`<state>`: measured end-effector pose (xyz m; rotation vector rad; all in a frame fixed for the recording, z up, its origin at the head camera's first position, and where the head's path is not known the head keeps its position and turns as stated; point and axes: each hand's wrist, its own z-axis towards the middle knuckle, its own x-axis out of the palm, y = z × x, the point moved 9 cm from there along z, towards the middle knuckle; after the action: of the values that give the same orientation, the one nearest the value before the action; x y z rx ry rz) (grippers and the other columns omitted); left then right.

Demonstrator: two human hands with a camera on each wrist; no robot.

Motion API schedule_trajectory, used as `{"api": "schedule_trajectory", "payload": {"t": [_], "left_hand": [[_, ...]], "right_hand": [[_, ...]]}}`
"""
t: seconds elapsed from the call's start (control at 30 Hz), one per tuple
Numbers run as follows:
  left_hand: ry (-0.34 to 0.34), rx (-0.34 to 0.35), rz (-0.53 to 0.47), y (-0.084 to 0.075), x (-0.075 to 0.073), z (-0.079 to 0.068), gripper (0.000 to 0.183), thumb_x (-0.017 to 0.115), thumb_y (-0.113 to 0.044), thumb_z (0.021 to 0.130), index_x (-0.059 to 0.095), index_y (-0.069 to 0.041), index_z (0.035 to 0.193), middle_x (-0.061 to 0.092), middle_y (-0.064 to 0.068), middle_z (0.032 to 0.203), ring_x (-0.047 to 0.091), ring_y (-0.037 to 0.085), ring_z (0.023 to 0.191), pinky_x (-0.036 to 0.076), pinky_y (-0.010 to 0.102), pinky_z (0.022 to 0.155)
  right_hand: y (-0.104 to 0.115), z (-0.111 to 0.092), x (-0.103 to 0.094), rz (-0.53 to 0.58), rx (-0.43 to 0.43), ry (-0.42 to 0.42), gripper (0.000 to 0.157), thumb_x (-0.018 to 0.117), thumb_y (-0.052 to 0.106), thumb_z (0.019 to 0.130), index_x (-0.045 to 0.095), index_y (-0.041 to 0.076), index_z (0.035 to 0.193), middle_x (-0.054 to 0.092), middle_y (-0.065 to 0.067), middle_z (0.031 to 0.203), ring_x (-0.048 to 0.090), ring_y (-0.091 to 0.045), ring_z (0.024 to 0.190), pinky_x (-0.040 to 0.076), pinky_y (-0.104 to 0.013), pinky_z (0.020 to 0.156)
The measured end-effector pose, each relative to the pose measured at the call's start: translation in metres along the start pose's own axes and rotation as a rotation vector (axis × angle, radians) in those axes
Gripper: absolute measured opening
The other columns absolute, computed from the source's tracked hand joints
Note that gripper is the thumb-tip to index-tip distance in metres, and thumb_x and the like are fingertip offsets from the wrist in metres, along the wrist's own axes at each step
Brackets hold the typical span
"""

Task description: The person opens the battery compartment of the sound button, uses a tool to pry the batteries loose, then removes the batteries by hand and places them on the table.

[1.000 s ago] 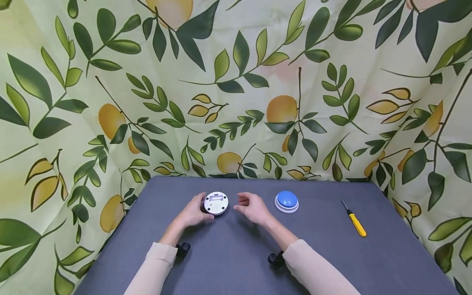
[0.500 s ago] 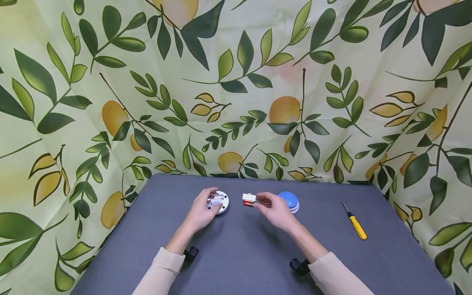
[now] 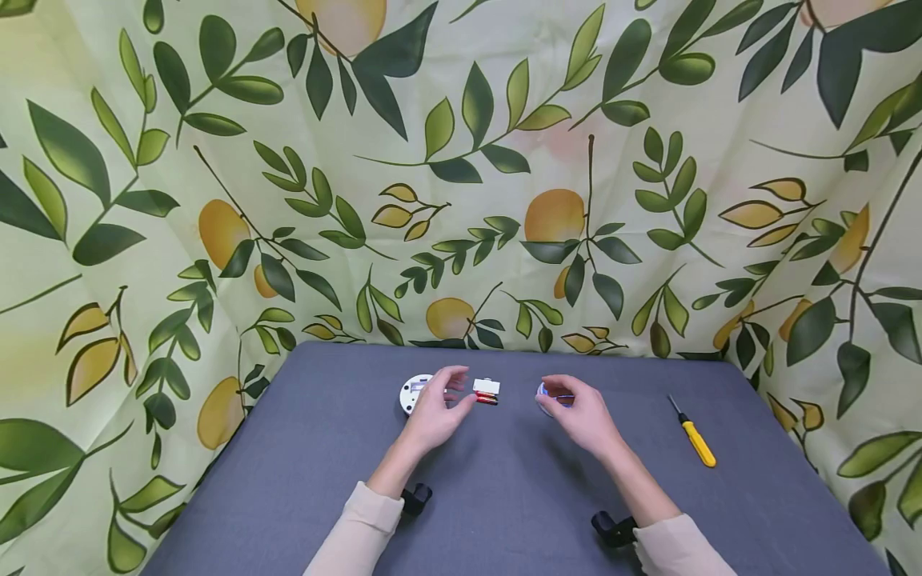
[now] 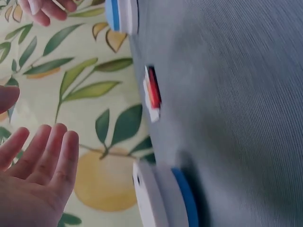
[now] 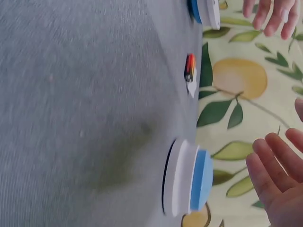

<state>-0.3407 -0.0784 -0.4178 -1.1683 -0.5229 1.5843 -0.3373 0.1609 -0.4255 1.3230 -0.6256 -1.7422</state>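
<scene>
My left hand hovers with loosely bent fingers between a round push button lying face down and a small white cover. The upturned button shows its white underside with a battery slot; its blue dome faces the table. Red batteries lie against the cover's near side. Over a second, upright button with a blue dome is my right hand, which covers most of it in the head view. In the wrist views both hands hold nothing, their fingers apart from the buttons.
A yellow-handled screwdriver lies at the right of the grey table. A leaf-and-fruit patterned cloth rises behind the table and along its sides.
My right hand set down the white cover and batteries between the buttons, then moved right over the upright button. My left hand let go of the upturned button and moved right.
</scene>
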Motion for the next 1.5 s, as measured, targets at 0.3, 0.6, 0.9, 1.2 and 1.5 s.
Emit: {"api": "schedule_trajectory", "payload": {"t": [0.3,0.6,0.9,1.2,1.5], "left_hand": [[0.08,-0.059,-0.083,0.0,0.043,0.018,0.045,0.073,-0.008,0.091,0.058,0.0,0.132,0.061,0.015,0.119,0.06,0.036,0.112,0.051,0.051,0.095],[0.138,-0.089,-0.02,0.004,0.077,0.037,0.043,0.072,-0.012,0.093,0.059,-0.002,0.132,0.062,0.012,0.124,0.058,0.029,0.118,0.048,0.047,0.1],[0.16,-0.131,-0.018,0.019,0.104,0.054,0.044,0.072,-0.009,0.091,0.058,0.004,0.131,0.06,0.022,0.126,0.059,0.036,0.117,0.049,0.043,0.099],[0.206,-0.241,0.041,0.033,0.133,0.059,0.051,0.076,-0.015,0.089,0.058,0.001,0.134,0.06,0.018,0.129,0.059,0.03,0.116,0.047,0.04,0.099],[0.246,-0.316,-0.016,0.041,0.155,0.059,0.055,0.079,-0.012,0.086,0.057,0.002,0.135,0.061,0.015,0.128,0.059,0.026,0.113,0.049,0.038,0.096]], "right_hand": [[-0.025,0.004,-0.026,0.002,0.027,-0.069,0.041,0.076,0.014,0.092,0.065,-0.005,0.126,0.068,-0.021,0.119,0.064,-0.034,0.111,0.05,-0.05,0.096],[-0.048,0.012,-0.032,0.027,0.058,-0.083,0.047,0.077,0.012,0.091,0.06,-0.008,0.131,0.063,-0.028,0.125,0.06,-0.039,0.115,0.048,-0.051,0.099],[-0.072,0.02,-0.03,0.067,0.124,-0.046,0.054,0.076,0.009,0.091,0.054,-0.012,0.136,0.058,-0.033,0.132,0.056,-0.044,0.121,0.044,-0.054,0.103],[-0.101,0.02,-0.016,0.096,0.246,0.031,0.062,0.077,0.012,0.09,0.05,-0.012,0.14,0.056,-0.033,0.134,0.055,-0.045,0.123,0.044,-0.053,0.103],[-0.115,0.015,-0.007,0.186,0.334,0.092,0.069,0.078,0.014,0.09,0.044,-0.011,0.144,0.051,-0.032,0.141,0.05,-0.044,0.131,0.044,-0.05,0.105]]}}
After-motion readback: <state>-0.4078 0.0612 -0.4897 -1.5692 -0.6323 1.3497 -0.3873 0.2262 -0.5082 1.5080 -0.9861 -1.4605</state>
